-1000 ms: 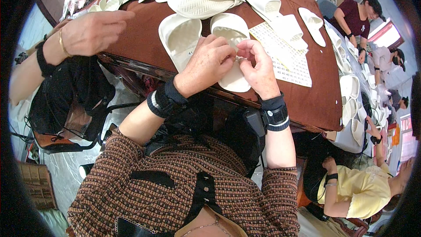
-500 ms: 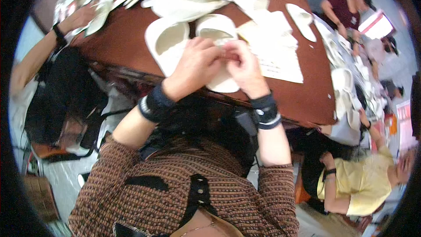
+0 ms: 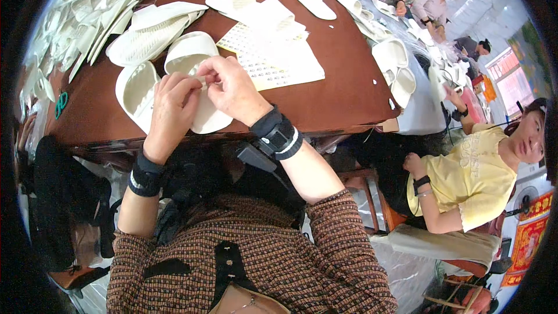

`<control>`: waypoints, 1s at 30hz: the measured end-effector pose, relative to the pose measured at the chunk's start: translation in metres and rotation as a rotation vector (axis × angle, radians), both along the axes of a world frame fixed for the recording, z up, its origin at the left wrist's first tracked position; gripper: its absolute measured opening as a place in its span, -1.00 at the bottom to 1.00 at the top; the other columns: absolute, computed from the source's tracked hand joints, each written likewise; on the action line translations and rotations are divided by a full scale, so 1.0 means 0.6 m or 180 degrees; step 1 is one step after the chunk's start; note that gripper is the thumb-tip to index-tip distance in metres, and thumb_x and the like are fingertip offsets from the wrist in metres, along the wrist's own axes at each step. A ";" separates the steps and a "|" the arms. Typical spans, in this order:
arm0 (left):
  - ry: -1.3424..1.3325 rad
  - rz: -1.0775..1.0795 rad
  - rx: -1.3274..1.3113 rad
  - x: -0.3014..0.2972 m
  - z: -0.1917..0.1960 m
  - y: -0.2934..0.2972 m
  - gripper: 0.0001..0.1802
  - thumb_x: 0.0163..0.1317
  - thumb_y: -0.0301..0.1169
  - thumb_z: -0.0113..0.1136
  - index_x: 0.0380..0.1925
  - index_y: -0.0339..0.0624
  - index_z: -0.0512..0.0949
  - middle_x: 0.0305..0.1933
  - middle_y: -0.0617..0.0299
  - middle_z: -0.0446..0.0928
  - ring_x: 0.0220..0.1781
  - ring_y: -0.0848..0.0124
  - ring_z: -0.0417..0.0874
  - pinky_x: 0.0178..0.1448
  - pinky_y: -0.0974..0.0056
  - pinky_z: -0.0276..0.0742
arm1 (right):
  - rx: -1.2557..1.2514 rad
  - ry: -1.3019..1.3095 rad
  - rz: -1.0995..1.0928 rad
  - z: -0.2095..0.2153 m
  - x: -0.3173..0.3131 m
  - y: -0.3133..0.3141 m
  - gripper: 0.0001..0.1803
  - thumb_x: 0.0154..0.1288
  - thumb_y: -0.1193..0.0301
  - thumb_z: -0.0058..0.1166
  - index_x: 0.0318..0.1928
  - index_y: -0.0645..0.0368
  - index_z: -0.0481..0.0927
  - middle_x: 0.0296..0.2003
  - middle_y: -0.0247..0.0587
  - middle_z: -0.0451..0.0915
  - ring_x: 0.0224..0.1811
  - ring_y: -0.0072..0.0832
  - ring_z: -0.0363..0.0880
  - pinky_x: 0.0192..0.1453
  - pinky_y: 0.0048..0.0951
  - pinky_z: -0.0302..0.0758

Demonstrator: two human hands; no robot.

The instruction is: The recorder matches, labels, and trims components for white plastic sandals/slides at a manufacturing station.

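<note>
- The person is sitting low in the picture, wearing a brown knitted top [image 3: 256, 261]; both arms are reaching up toward the brown table [image 3: 343, 96].
- Each wrist is wearing a black band; the one on the right wrist [image 3: 278, 135] is carrying a small dark box.
- The left hand [image 3: 171, 110] is curling its fingers, and its fingertips are pinching something tiny; the thing is too small to tell what it is.
- The right hand [image 3: 235, 90] is meeting the left one just above a white slipper [image 3: 195, 90]; its fingers are bent and closing on the same tiny spot — the two hands are touching at the tips.
- That white slipper is lying flat on the near part of the table, right under both hands; a second white slipper [image 3: 135, 90] is lying just beside it on the left.
- A white sheet with rows of small stickers [image 3: 279, 61] is lying just past the hands, on the right side.
- Farther back, more white slippers [image 3: 151, 38] are piling up on the left; a few more are sitting at the far edge.
- On the right, a person in a yellow shirt [image 3: 482, 174] is sitting near the table — other people are working far behind.
</note>
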State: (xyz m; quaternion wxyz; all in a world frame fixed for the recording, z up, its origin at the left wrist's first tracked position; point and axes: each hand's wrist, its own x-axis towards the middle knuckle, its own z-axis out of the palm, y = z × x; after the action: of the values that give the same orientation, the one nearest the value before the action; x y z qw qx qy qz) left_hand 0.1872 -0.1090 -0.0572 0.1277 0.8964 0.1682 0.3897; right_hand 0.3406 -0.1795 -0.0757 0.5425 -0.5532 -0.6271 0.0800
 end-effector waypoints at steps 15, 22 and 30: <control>-0.0112 0.0059 0.0102 -0.014 -0.010 0.002 -0.78 0.05 -0.55 0.20 -0.25 -0.18 0.64 -0.21 0.13 0.55 -0.10 0.12 0.51 0.03 0.12 0.40 | 0.0022 -0.1107 -0.0339 0.029 -0.010 -0.036 -0.70 0.15 0.68 -0.01 -0.10 0.18 0.55 -0.33 -0.20 0.61 -0.20 -0.27 0.53 -0.01 -0.28 0.46; -0.0160 -0.0016 0.0137 -0.016 -0.011 0.005 -0.85 0.09 -0.51 0.22 -0.29 -0.17 0.63 -0.23 0.16 0.53 -0.13 0.14 0.49 0.00 0.13 0.39 | -0.0061 -0.1540 -0.0427 0.036 -0.024 -0.060 -0.75 0.21 0.65 0.00 -0.11 0.17 0.56 -0.27 -0.29 0.64 -0.15 -0.30 0.48 0.06 -0.29 0.40; -0.0182 -0.0084 0.0101 -0.014 -0.009 0.001 -0.85 0.06 -0.54 0.22 -0.31 -0.17 0.62 -0.25 0.16 0.52 -0.14 0.16 0.49 -0.02 0.14 0.39 | 0.0228 -0.0959 -0.0464 0.019 -0.016 -0.056 -0.73 0.15 0.67 0.03 -0.11 0.20 0.49 -0.25 -0.12 0.54 -0.18 -0.16 0.46 -0.02 -0.20 0.38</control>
State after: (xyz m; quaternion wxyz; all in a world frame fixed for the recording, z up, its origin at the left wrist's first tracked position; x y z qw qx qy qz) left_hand 0.1789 -0.1084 -0.0625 0.1233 0.8890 0.1464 0.4161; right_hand 0.3307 -0.2130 -0.0642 0.4660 -0.5832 -0.6621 -0.0658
